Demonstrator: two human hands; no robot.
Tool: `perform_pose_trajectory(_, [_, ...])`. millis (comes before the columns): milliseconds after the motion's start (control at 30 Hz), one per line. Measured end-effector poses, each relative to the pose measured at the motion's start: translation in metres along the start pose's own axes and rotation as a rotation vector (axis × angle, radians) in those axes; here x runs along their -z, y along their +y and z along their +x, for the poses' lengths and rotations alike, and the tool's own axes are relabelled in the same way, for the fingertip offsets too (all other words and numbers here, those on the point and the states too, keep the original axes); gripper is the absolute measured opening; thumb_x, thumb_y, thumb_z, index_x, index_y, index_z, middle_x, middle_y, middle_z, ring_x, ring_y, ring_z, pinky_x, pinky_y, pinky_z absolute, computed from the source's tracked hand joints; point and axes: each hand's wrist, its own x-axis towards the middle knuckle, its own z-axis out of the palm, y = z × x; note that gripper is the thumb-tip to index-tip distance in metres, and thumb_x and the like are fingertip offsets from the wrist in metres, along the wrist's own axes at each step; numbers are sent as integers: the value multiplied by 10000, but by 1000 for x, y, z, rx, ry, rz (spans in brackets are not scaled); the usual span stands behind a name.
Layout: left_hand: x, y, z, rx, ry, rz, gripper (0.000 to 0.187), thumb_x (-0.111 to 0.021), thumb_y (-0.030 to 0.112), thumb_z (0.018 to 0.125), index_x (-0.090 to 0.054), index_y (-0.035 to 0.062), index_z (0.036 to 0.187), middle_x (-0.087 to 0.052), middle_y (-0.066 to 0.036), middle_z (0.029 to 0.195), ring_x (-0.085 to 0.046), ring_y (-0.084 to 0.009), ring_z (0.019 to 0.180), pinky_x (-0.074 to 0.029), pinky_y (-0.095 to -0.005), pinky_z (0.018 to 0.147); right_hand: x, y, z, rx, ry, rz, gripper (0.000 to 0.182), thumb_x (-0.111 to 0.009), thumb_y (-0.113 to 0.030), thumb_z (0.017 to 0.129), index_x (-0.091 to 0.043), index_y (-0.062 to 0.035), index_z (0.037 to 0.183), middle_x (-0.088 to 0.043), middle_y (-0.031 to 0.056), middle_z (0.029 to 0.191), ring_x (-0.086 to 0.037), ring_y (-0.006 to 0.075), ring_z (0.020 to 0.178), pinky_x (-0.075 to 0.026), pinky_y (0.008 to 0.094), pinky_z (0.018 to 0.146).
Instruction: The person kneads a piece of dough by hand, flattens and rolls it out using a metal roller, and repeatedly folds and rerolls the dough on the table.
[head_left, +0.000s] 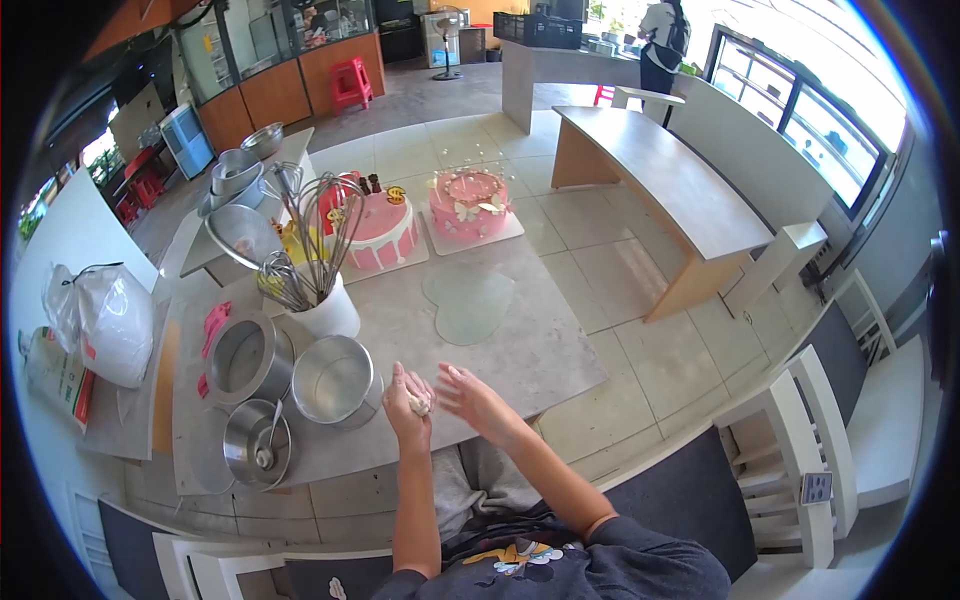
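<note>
Above the near edge of the table, my left hand [408, 412] is closed around a soft white lump [419, 404], which may be dough or fondant. My right hand [474, 404] is held just to its right, fingers apart and with nothing in it. A round metal cake pan [337, 382] stands close to the left hand. Beyond both hands a pale, see-through heart-shaped sheet [468, 306] lies flat on the grey table [545, 345].
Left of the pan are a metal pot [247, 358], a bowl [257, 443] with a spoon inside and a white tub [331, 312] of whisks. Two pink cakes, one dripped [380, 232] and one with butterflies [468, 207], stand at the far edge. A white chair [800, 450] is at right.
</note>
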Motion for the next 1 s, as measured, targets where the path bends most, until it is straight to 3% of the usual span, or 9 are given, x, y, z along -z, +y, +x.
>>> perform_pose_trajectory(133, [-30, 20, -2, -362, 147, 654, 382, -452, 250, 940, -479, 42, 620, -477, -69, 594, -467, -192, 514, -378, -285, 483, -1, -6, 14, -246, -472, 874, 509, -444, -403, 934, -402, -38, 1288, -485, 188, 1231, -479, 287, 1155, -374, 379, 1002])
perform_pose_trajectory(200, [-53, 19, -5, -831, -140, 1160, 348, -537, 349, 884, -587, 14, 961, -568, -143, 957, -561, -266, 904, -412, -409, 865, 3, -20, 16, -206, -469, 903, 479, -462, -401, 927, -440, -35, 1236, -523, 174, 1168, -517, 287, 1093, -399, 394, 976])
perform_pose_trajectory(267, [-57, 10, -19, -720, -247, 1463, 611, -633, 411, 793, -477, 60, 1268, -433, -141, 1313, -389, -279, 1246, -32, -511, 1094, 3, -38, 17, -161, -462, 930, 452, -480, -399, 920, -479, -33, 1184, -562, 160, 1106, -555, 288, 1031, -424, 409, 951])
perform_pose_trajectory(367, [-71, 5, -36, -616, -396, 1397, 619, -639, 373, 797, -454, 98, 1319, -429, -102, 1361, -343, -249, 1308, 143, -537, 1063, 13, -48, 18, -76, 53, 829, 374, -539, -369, 887, -587, -17, 1005, -606, 155, 1004, -589, 253, 961, -472, 426, 898])
perform_pose_trajectory(500, [-74, 32, -41, -560, -529, 1398, 400, -596, 209, 843, -552, 113, 1229, -586, -58, 1190, -486, -217, 1190, -59, -510, 1108, 37, -48, 10, -36, 123, 841, 296, -599, -329, 857, -605, -71, 712, -591, 110, 825, -583, 256, 848, -525, 329, 694])
perform_pose_trajectory(633, [-115, 146, -78, -663, -655, 1120, 181, -626, 99, 792, -664, 105, 969, -676, -77, 755, -625, -163, 676, -480, -300, 650, 62, -42, 2, -45, 9, 820, 250, -615, -282, 840, -590, -81, 693, -560, 79, 724, -534, 212, 695, -466, 284, 573])
perform_pose_trajectory(700, [-118, 167, -78, -941, -938, 502, 70, -615, 63, 795, -627, 132, 799, -654, -55, 642, -580, -127, 524, -386, -231, 509, 66, -40, -4, 8, 52, 753, 225, -610, -240, 832, -570, -87, 672, -533, 63, 674, -468, 177, 617, -381, 259, 502])
perform_pose_trajectory(833, [-164, 221, -98, -994, -1112, 907, 209, -445, 203, 962, -529, 323, 1111, -673, 81, 694, -567, -16, 520, -331, -170, 531, 69, -29, -8, -47, 104, 812, 225, -601, -242, 831, -576, -77, 681, -545, 66, 728, -442, 162, 620, -358, 242, 507])
perform_pose_trajectory(1000, [-176, 252, -91, -798, -1370, 1061, 93, -477, 206, 951, -483, 195, 859, -678, 80, 706, -576, -30, 532, -317, -185, 515, 61, -23, -10, -90, 123, 856, 224, -608, -242, 826, -556, -76, 686, -535, 65, 727, -447, 165, 627, -366, 251, 510])
